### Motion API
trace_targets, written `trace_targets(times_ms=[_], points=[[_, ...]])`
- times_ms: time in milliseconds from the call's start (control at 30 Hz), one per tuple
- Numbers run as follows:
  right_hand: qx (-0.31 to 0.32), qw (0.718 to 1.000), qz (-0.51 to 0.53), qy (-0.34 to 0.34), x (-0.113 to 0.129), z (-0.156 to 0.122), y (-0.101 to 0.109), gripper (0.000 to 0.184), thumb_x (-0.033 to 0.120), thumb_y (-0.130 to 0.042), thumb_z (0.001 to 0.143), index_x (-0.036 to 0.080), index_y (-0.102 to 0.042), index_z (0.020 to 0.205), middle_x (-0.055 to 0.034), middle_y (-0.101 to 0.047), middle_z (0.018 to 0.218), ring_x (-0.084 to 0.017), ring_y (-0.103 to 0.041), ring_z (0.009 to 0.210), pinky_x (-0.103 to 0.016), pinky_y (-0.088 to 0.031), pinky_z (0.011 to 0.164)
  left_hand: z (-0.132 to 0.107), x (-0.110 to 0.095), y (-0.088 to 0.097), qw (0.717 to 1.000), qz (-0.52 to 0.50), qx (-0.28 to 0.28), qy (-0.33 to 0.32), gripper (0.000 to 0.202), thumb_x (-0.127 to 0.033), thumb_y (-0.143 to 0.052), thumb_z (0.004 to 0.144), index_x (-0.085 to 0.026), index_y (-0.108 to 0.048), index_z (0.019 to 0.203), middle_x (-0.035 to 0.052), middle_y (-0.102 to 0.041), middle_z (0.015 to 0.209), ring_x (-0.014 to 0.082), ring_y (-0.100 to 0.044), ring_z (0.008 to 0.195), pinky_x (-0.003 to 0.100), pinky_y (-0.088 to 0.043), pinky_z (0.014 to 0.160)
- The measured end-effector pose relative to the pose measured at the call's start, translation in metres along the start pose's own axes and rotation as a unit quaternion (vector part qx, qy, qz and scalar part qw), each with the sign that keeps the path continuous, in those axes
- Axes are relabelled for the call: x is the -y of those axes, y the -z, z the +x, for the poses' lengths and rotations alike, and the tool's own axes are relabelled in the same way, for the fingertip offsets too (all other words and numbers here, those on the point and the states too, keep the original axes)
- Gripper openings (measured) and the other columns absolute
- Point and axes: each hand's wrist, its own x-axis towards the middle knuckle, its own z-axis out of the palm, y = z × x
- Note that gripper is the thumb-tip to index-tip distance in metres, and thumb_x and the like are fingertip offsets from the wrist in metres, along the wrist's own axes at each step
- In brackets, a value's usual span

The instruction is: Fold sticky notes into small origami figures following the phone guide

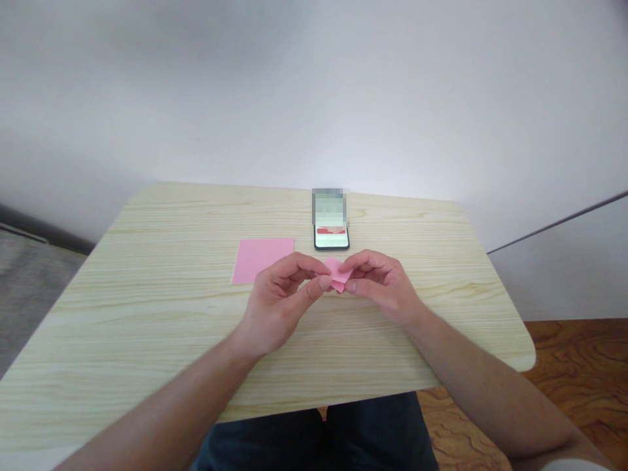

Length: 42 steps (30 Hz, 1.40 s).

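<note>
Head view: two hands (275,304) (390,288), fingers narrow around one folded paper (338,277); one phone (332,239), one pink square (260,258).

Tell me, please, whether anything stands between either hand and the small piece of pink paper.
Nothing visible does: the left hand and right hand already hold the small pink paper between them. The phone lies beyond it, the flat pink square to its left.

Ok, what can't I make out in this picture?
Head view:
Folded pink paper: gripped edges, hidden by left hand and right hand.
Flat pink paper: near right corner, hidden behind the left hand.
Phone: upper screen, blurred into blocks; lower details, too small.
Table: near left corner, cut off by the picture's edge.
</note>
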Motion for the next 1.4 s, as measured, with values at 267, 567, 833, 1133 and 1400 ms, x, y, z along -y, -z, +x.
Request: trace_targets(times_ms=[267, 567, 833, 1133, 1400], points=[[-0.013, 0.999, -0.031, 0.025, 0.003, -0.001, -0.001, 0.017, 0.030, -0.079, 0.088, 0.019, -0.075, 0.100, -0.0042, -0.079, 0.087, -0.017, -0.075, 0.080, -0.033, -0.062, 0.077, -0.001, 0.003, 0.000, 0.999, -0.036, 0.019, 0.001, 0.016, -0.021, -0.073, 0.092, -0.019, -0.067, 0.107, 0.0052, -0.076, 0.094, 0.0152, -0.073, 0.087, 0.027, -0.057, 0.080], [-0.044, 0.996, -0.061, 0.056, 0.000, -0.003, -0.004, 0.016, 0.031, -0.078, 0.089, 0.021, -0.073, 0.099, -0.0037, -0.080, 0.090, -0.016, -0.076, 0.079, -0.030, -0.063, 0.074, -0.001, 0.004, -0.001, 1.000, 0.008, -0.024, 0.004, 0.016, -0.024, -0.079, 0.086, -0.017, -0.067, 0.094, 0.0058, -0.073, 0.088, 0.0171, -0.070, 0.084, 0.030, -0.056, 0.077], [-0.073, 0.992, -0.076, 0.075, 0.000, -0.003, -0.004, 0.011, 0.025, -0.081, 0.086, 0.021, -0.073, 0.092, -0.0032, -0.080, 0.087, -0.016, -0.076, 0.079, -0.028, -0.064, 0.072, -0.002, 0.004, -0.001, 0.999, 0.022, -0.031, -0.024, 0.012, -0.023, -0.078, 0.087, -0.017, -0.067, 0.090, 0.0053, -0.074, 0.086, 0.0164, -0.070, 0.081, 0.028, -0.054, 0.073], [-0.053, 0.996, -0.043, 0.055, -0.004, -0.005, -0.003, 0.015, 0.025, -0.081, 0.086, 0.021, -0.068, 0.092, -0.0020, -0.080, 0.086, -0.016, -0.077, 0.078, -0.029, -0.064, 0.073, -0.003, 0.013, 0.000, 0.998, 0.049, -0.032, -0.039, 0.012, -0.023, -0.075, 0.089, -0.019, -0.064, 0.093, 0.0027, -0.065, 0.085, 0.0143, -0.063, 0.079, 0.027, -0.051, 0.072], [-0.039, 0.999, -0.016, 0.032, -0.005, -0.003, -0.004, 0.020, 0.027, -0.080, 0.087, 0.022, -0.063, 0.096, 0.0007, -0.076, 0.082, -0.015, -0.075, 0.077, -0.028, -0.061, 0.074, -0.004, 0.009, -0.002, 0.999, 0.026, -0.034, -0.033, 0.017, -0.023, -0.073, 0.091, -0.021, -0.060, 0.101, 0.0023, -0.064, 0.089, 0.0153, -0.066, 0.083, 0.028, -0.054, 0.072]])
